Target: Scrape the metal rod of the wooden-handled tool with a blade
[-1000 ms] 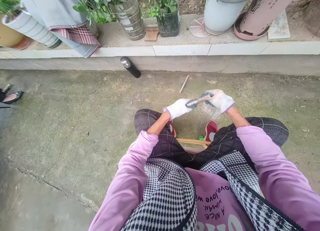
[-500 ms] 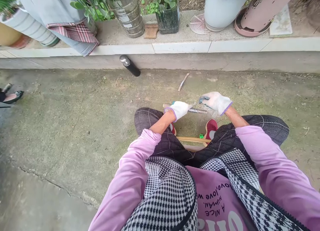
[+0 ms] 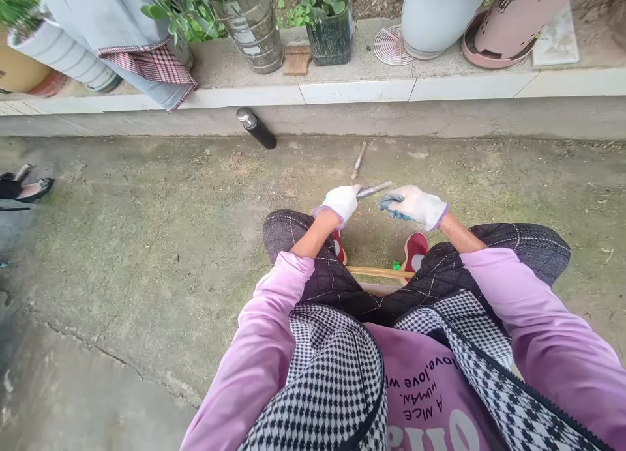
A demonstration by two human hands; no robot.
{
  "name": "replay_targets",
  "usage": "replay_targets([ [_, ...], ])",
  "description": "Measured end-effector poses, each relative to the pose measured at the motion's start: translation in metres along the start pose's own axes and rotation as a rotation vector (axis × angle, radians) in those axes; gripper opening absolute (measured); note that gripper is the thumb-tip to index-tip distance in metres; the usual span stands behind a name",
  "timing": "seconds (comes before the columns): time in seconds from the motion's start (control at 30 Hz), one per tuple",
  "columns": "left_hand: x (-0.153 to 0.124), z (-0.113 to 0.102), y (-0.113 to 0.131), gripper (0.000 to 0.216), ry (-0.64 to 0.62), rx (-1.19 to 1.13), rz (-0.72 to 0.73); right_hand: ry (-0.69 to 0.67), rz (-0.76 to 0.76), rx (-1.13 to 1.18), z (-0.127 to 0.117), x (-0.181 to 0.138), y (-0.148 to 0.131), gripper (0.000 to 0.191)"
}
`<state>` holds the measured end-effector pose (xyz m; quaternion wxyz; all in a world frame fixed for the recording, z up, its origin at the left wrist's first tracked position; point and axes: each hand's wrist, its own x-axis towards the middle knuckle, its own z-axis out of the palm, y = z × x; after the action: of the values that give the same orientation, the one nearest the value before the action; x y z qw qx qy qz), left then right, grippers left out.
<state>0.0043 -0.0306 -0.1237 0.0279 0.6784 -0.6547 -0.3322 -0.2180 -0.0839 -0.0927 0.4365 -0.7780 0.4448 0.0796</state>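
I sit low over a concrete floor, both hands in white work gloves. My left hand (image 3: pixel 340 203) is closed round one end of a short grey metal rod (image 3: pixel 374 189) that points up and to the right. My right hand (image 3: pixel 413 206) is just right of the rod's free end, apart from it, fingers curled over a small dark blue-grey thing I cannot make out. Below the hands are my red shoes (image 3: pixel 415 249) and a wooden stick (image 3: pixel 379 273) lying across between them.
A small stick (image 3: pixel 358 160) and a black cylinder (image 3: pixel 256 128) lie on the floor near a raised ledge (image 3: pixel 357 89) carrying plant pots. Grey cloth with a red check lining (image 3: pixel 147 63) hangs at the ledge's left. Another person's foot (image 3: pixel 27 190) shows at far left.
A second ago both hands were on the rod. My right hand has come off it and sits slightly lower; my left hand has swung the rod's free end up and to the right.
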Motion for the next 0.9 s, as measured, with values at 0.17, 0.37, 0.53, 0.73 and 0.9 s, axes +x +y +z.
replay_targets([
  [0.17,-0.013,0.020,0.015,0.043,-0.258,0.322,0.224,0.067,0.010,-0.302,-0.021,0.004,0.020,0.023],
  [0.37,-0.003,0.009,0.009,0.029,-0.153,-0.336,0.300,0.113,0.114,0.150,-0.020,0.008,0.027,0.032],
  [0.53,0.010,-0.003,-0.002,0.039,0.043,-0.324,0.088,0.055,0.085,0.169,-0.003,0.009,0.007,0.032],
  [0.73,-0.001,0.013,0.000,0.036,-0.050,0.124,0.013,-0.052,-0.035,-0.231,-0.003,0.004,0.001,0.030],
  [0.9,-0.009,0.027,0.008,0.035,-0.243,0.225,0.245,0.046,0.004,-0.355,-0.018,0.007,0.021,0.024],
])
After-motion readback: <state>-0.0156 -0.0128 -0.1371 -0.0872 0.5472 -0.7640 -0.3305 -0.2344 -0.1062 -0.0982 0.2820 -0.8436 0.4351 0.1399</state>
